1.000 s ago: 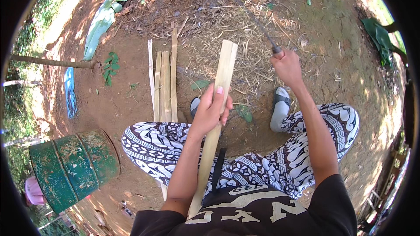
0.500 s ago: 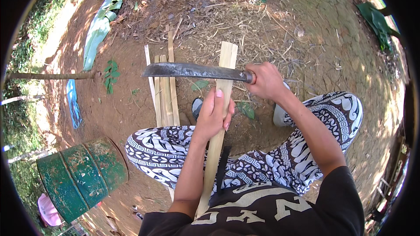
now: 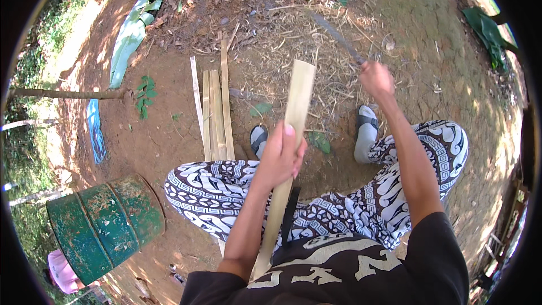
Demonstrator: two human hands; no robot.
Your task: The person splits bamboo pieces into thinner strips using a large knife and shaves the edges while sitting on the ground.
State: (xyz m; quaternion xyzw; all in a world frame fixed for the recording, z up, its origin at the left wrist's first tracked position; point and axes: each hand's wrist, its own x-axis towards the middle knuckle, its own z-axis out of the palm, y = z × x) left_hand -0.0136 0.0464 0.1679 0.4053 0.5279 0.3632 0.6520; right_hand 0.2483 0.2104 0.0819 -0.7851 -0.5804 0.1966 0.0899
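Note:
A long pale strip of split bamboo [image 3: 300,93] slants up from my body, its far end raised in front of me. Around its middle my left hand [image 3: 282,155] is wrapped, thumb on top. Out to the right, apart from the strip, my right hand [image 3: 377,79] grips a machete [image 3: 337,36] by its handle. The blade points up and left and is smeared by motion. The handle is mostly hidden in my fist.
Several bamboo strips [image 3: 215,118] lie on the ground left of my feet. Shavings [image 3: 339,79] litter the soil ahead. A rusty green drum [image 3: 106,226] stands at lower left, with a person in pink [image 3: 62,271] behind it. Banana leaves [image 3: 129,45] lie far left.
My right hand has swung the machete off the bamboo strip, up and to the right. The blade turned from lying crosswise to pointing away. The strip shifted slightly right in my left hand.

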